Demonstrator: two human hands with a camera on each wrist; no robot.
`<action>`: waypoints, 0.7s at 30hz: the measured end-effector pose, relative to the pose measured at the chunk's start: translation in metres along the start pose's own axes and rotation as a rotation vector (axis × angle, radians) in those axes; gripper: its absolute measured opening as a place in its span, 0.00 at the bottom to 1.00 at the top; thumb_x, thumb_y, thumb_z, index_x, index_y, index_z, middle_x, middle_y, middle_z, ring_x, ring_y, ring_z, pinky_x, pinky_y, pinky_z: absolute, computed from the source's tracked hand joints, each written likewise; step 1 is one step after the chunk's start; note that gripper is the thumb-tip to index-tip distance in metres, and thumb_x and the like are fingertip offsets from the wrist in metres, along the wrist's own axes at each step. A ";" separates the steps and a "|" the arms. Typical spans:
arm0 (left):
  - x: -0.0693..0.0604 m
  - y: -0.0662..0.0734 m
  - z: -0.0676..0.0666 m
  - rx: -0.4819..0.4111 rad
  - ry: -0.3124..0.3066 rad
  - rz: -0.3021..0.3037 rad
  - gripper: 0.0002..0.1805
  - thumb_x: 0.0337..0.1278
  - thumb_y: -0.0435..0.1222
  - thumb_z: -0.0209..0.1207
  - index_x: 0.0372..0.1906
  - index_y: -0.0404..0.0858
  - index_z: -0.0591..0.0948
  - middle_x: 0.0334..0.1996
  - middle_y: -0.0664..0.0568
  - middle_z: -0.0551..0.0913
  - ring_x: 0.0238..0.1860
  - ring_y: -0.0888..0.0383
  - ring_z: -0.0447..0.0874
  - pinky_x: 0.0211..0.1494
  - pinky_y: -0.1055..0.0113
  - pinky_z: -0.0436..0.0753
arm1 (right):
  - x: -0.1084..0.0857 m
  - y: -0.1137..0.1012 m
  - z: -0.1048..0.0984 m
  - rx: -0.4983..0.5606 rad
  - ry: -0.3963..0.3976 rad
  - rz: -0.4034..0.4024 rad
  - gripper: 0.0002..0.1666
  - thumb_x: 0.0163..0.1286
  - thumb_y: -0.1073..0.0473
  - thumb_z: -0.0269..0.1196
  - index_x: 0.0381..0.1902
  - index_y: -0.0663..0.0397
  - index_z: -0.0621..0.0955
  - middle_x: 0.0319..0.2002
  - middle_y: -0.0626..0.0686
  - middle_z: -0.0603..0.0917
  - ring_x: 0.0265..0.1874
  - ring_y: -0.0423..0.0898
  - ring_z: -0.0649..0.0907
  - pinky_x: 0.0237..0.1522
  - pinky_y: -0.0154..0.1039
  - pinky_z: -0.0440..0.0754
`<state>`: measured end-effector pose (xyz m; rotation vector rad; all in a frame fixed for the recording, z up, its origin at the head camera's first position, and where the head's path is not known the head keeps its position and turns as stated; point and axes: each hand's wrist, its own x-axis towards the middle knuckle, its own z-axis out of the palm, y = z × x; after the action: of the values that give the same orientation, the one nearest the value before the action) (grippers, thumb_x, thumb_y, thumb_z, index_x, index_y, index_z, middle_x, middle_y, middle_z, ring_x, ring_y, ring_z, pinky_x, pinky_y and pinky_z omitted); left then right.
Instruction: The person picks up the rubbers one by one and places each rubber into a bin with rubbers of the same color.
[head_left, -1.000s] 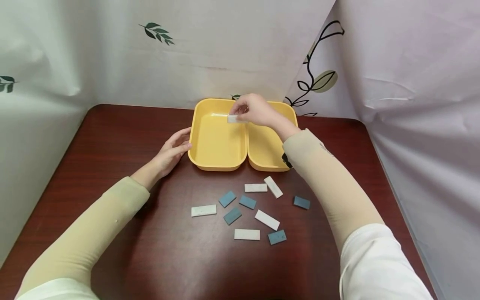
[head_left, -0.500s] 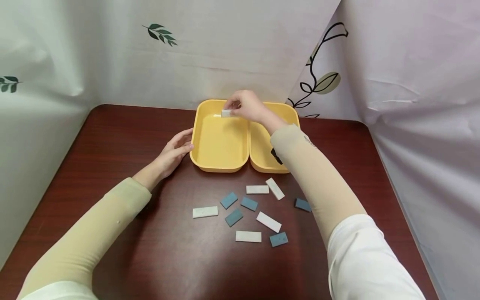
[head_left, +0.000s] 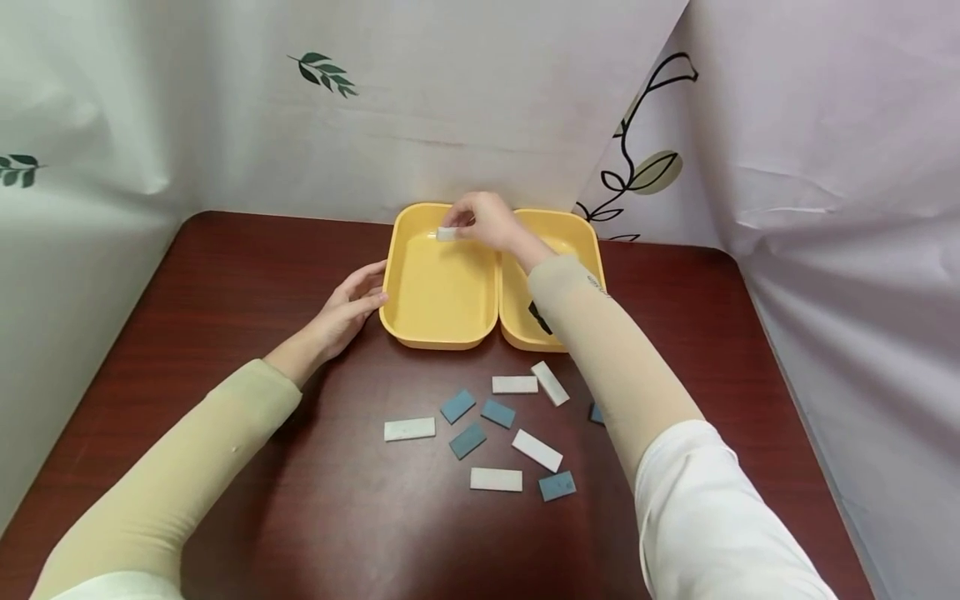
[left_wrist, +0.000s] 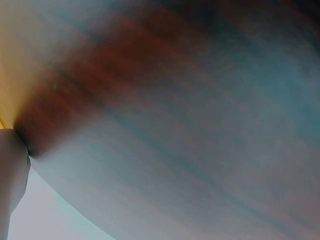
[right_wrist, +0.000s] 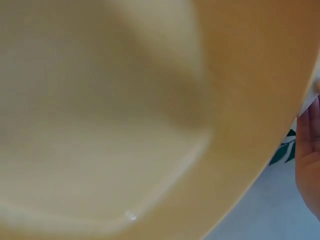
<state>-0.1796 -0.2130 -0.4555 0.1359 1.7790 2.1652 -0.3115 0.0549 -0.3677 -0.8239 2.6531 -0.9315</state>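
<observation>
In the head view, my right hand (head_left: 483, 221) pinches a white rectangular block (head_left: 447, 234) between thumb and fingers. It holds the block over the far part of the left compartment of a yellow two-part tray (head_left: 438, 342). My left hand (head_left: 348, 308) lies against the tray's left outer wall, its thumb and fingers touching the side; some fingertips are hidden behind it. Nearer on the table are several white blocks (head_left: 496, 479) and shorter blue blocks (head_left: 468, 441). Part of the right hand (right_wrist: 307, 155) shows at the right wrist view's edge, beside the yellow wall (right_wrist: 250, 100).
A dark red-brown table (head_left: 247, 292) carries everything. A pale curtain (head_left: 450, 108) with leaf prints stands behind the tray and along both sides. My right forearm crosses the right compartment and partly covers a blue block (head_left: 597, 413) at the right.
My right hand has moved left with the white block, further across the left compartment. The forearm now covers more of the rightmost blue block. My left hand stays at the tray's side.
</observation>
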 end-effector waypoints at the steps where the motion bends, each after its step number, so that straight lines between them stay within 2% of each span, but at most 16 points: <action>1: 0.000 0.000 -0.001 0.003 0.000 0.001 0.35 0.79 0.27 0.51 0.84 0.39 0.58 0.67 0.54 0.72 0.66 0.64 0.75 0.68 0.78 0.73 | 0.001 0.001 0.002 0.011 0.000 -0.002 0.10 0.74 0.69 0.67 0.50 0.63 0.89 0.51 0.62 0.89 0.51 0.54 0.87 0.60 0.43 0.85; 10: 0.001 -0.003 -0.003 0.015 -0.001 0.001 0.35 0.79 0.28 0.51 0.85 0.40 0.57 0.69 0.53 0.71 0.67 0.62 0.73 0.68 0.78 0.73 | 0.004 0.010 0.016 0.050 -0.023 0.020 0.09 0.73 0.69 0.69 0.49 0.60 0.89 0.50 0.59 0.90 0.50 0.52 0.87 0.57 0.42 0.85; 21: 0.000 -0.003 -0.002 0.006 -0.002 0.018 0.36 0.78 0.27 0.52 0.85 0.38 0.57 0.73 0.49 0.68 0.67 0.61 0.73 0.67 0.78 0.74 | 0.010 0.007 0.018 -0.066 -0.044 -0.001 0.08 0.73 0.67 0.69 0.47 0.58 0.90 0.48 0.57 0.90 0.49 0.51 0.86 0.55 0.41 0.84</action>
<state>-0.1798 -0.2144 -0.4584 0.1562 1.7905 2.1713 -0.3164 0.0443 -0.3864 -0.8499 2.6588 -0.8207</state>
